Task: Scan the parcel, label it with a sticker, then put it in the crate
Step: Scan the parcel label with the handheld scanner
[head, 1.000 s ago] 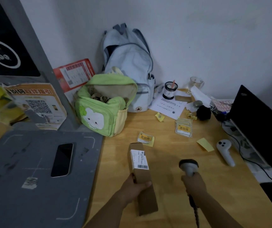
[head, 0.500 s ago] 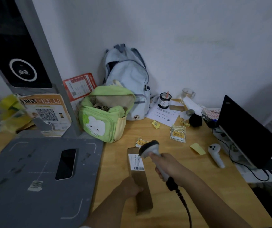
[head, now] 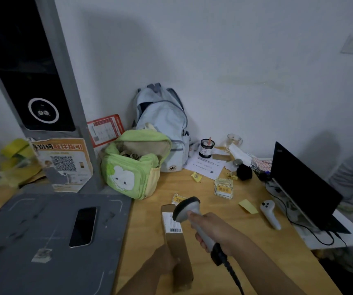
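Head view: parcel (head: 176,248), a long brown cardboard box, lies on the wooden desk (head: 245,248) just right of the grey scanning mat (head: 32,241). Left hand (head: 163,261) grasps the parcel's near half from the left side. Right hand (head: 215,229) is clenched around the grip of the barcode scanner (head: 189,211); the scanner head sits over the parcel's far end, above its white shipping label (head: 172,223). A coiled cable (head: 233,275) runs from the scanner base toward the near edge. Yellow stickers (head: 224,188) lie beyond the parcel, to the right. A phone (head: 83,226) rests on the mat, left of the parcel. The crate is not visible.
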`<action>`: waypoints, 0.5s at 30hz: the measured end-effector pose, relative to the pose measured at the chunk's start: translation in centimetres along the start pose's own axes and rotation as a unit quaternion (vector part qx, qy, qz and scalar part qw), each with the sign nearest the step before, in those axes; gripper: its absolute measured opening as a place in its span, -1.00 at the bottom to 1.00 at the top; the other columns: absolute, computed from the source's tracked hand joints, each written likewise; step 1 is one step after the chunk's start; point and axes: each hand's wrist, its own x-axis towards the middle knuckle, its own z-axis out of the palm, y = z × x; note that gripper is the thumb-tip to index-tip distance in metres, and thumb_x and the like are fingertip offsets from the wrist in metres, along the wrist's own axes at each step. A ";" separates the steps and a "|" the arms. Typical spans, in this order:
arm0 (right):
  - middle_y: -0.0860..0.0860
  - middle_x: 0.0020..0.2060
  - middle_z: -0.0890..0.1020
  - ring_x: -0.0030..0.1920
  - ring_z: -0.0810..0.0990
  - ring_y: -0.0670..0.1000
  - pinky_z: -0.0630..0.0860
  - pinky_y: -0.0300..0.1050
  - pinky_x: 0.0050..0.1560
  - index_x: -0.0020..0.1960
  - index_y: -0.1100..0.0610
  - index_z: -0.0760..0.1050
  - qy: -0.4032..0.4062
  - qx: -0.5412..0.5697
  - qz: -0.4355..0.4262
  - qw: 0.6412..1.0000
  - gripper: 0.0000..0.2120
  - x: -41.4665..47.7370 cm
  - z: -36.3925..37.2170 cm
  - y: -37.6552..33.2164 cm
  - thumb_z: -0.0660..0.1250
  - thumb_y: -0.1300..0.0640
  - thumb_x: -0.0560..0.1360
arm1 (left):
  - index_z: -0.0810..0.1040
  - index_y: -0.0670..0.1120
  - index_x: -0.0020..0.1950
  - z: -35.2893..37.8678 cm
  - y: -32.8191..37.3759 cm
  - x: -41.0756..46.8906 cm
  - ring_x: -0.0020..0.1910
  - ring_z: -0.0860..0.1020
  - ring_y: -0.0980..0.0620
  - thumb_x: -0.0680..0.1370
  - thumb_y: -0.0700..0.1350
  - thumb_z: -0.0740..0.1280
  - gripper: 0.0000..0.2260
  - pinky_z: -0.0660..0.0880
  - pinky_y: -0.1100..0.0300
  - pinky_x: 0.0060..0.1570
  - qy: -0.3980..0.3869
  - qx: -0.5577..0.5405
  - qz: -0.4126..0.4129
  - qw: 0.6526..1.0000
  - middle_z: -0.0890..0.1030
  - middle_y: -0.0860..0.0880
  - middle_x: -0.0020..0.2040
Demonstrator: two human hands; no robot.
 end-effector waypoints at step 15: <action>0.06 -0.49 0.48 -0.57 0.41 -0.02 0.34 -0.27 -0.51 -0.03 0.21 0.47 0.010 -0.004 0.022 1.000 -0.57 0.8 0.6 0.3 0.25 -0.19 0.49 | 0.46 -0.18 0.32 -0.5 -0.9 -0.3 0.27 0.49 -0.04 0.50 0.06 0.34 -0.53 0.38 0.23 0.15 -0.017 -0.009 -0.016 1.000 0.53 -0.12 0.31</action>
